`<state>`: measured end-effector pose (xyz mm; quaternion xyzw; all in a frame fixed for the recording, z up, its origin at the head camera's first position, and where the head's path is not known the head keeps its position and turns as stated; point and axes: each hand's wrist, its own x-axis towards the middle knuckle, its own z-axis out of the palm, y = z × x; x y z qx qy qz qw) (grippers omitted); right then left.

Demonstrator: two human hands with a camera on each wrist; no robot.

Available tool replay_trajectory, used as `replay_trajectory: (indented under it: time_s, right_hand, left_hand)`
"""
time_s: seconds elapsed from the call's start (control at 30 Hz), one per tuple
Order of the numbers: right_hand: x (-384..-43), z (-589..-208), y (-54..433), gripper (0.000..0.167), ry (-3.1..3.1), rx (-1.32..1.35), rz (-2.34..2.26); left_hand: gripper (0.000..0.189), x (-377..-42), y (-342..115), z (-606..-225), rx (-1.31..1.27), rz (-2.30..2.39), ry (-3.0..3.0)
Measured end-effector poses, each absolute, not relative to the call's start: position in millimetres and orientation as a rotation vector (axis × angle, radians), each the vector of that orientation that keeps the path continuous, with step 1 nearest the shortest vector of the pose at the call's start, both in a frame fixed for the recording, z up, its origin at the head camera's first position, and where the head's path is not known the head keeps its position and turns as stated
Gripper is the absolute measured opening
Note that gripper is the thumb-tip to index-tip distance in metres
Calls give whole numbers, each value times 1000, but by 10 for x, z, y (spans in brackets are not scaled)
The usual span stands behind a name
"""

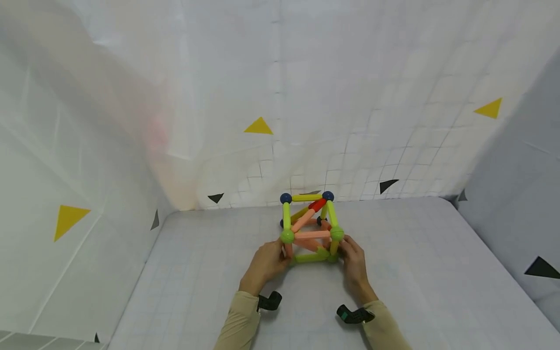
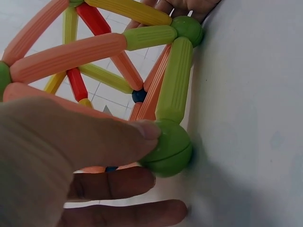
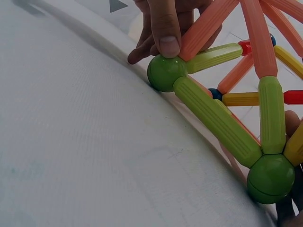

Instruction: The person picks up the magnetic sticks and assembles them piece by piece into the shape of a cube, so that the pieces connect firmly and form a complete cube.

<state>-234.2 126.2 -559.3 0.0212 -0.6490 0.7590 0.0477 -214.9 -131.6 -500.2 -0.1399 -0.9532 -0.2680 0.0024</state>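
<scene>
A cube-like frame (image 1: 311,235) of magnetic building rods and balls stands on the table. Its rods are pink, lime, yellow and red; the near balls are green and the far ones dark blue. My left hand (image 1: 265,262) holds the near left bottom corner, its thumb (image 2: 128,137) on a green ball (image 2: 169,153) there. At the near right bottom corner, my right hand (image 1: 355,265) grips the frame's side by another green ball (image 3: 271,179); its fingers (image 3: 291,122) show partly behind the rods. A lime rod (image 3: 218,120) joins these two balls along the tabletop.
The white table (image 1: 210,238) has its far edge against a white sheet wall (image 1: 332,97) with yellow and black triangle markers. Grey-white side walls (image 1: 516,204) rise on both sides. Each wrist carries a black strapped device (image 1: 354,315).
</scene>
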Motion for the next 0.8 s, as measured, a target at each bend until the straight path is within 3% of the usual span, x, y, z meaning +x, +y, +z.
replay_trajectory:
  time_s: [0.5, 0.8]
  right_hand:
    - [-2433, -5628, 1300, 29, -1951, 20, 2378]
    - [-2462, -5430, 1641, 58, -2128, 2, 2186]
  left_hand:
    - [31, -2176, -1481, -4882, -314, -877, -3083]
    - [28, -2085, -1797, -4764, -185, -890, -2942]
